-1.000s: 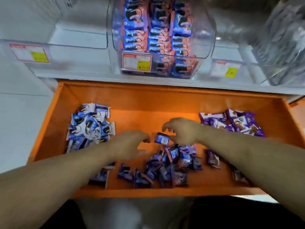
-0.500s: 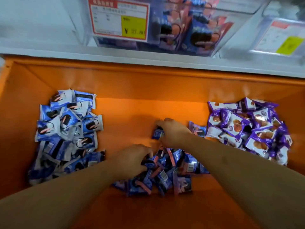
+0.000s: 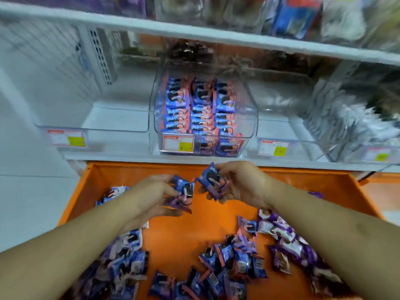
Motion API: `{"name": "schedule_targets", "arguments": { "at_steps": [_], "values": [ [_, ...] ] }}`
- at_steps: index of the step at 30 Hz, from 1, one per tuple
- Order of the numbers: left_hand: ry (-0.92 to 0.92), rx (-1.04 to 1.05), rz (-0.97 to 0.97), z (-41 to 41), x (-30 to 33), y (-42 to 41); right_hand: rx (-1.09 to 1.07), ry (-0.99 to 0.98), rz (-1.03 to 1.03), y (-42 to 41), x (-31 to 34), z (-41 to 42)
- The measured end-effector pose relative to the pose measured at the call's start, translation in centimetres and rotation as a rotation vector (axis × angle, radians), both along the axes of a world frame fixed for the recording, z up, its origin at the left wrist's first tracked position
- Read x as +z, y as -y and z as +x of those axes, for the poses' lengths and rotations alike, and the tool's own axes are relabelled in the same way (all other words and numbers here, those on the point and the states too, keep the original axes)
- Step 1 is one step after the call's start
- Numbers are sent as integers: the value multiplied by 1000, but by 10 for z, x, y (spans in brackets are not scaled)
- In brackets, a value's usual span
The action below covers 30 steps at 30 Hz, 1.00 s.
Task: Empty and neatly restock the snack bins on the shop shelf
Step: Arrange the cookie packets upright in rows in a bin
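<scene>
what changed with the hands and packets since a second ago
Both hands rose off the loose pile in the orange tray. The left hand now grips pink-and-blue packets; the right hand pinches another packet, raised toward the clear bin. The bin's rows and the side piles look unchanged.

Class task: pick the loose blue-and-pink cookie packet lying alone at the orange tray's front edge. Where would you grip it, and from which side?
Probably pinch the flat blue-and-pink cookie packet across its two long edges, coming straight down from above: it lies flat on the orange tray with bare tray on its left side.
</scene>
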<state>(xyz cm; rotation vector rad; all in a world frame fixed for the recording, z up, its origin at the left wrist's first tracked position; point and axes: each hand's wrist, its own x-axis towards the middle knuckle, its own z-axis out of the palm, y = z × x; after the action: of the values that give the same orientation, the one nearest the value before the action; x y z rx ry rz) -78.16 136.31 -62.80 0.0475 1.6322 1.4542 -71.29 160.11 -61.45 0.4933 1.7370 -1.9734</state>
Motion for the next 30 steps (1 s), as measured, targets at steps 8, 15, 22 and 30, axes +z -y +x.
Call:
{"name": "schedule_targets", "arguments": {
  "at_steps": [8, 15, 22, 30],
  "values": [
    [-161, 147, 366, 24, 114, 15, -179, -310, -254, 30, 105, 39],
    [-240, 181, 366, 15, 130, 13, -296, -414, -145, 29, 111, 32],
    [-266, 250, 330, -2, 126, 8, -348, -451, 20, 24, 101, 10],
    [-238, 324, 366, -4, 121, 7, -362, -515, 41, 23, 106, 15]
  ]
}}
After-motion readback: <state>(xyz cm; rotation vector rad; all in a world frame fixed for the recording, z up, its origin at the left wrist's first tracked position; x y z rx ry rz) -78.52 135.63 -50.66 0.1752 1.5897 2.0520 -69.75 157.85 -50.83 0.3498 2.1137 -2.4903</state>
